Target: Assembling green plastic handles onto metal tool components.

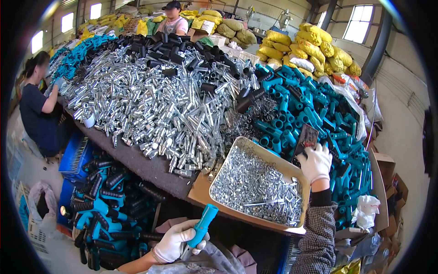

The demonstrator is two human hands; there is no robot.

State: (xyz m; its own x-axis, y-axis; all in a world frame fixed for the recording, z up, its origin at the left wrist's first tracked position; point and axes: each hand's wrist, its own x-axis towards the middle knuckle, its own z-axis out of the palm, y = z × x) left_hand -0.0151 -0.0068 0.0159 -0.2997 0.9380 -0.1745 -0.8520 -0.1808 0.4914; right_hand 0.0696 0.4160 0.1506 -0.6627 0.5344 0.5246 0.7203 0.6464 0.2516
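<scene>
Your left hand [175, 240], gloved in white and nearest you, was wrapped shut around a teal plastic handle [202, 226] with a metal stub at its lower end, held tilted just short of the near corner of the metal tray [242, 146]. Your right hand [316, 162], also gloved, lay at the tray's far right corner, fingers curled on a dark flat phone-like object [306, 138] propped against the teal fittings [315, 114]. The step appeared to be assembly of the handle, paused while the right hand was busy; the next move would likely call for freeing that hand and picking one small silver piece [255, 182] from the heap in the tray.

The tray sat on a cardboard sheet [200, 192] over a dark felt-covered table [137, 160]. Left of the tray, below the table edge, lay finished black-and-teal grips [107, 201]. Beyond the tray rose a mound of silver metal tubes [150, 96], then black sleeves [169, 45]. Farther off, two seated workers [36, 105] and yellow sacks [315, 45] stood against the windowed walls.
</scene>
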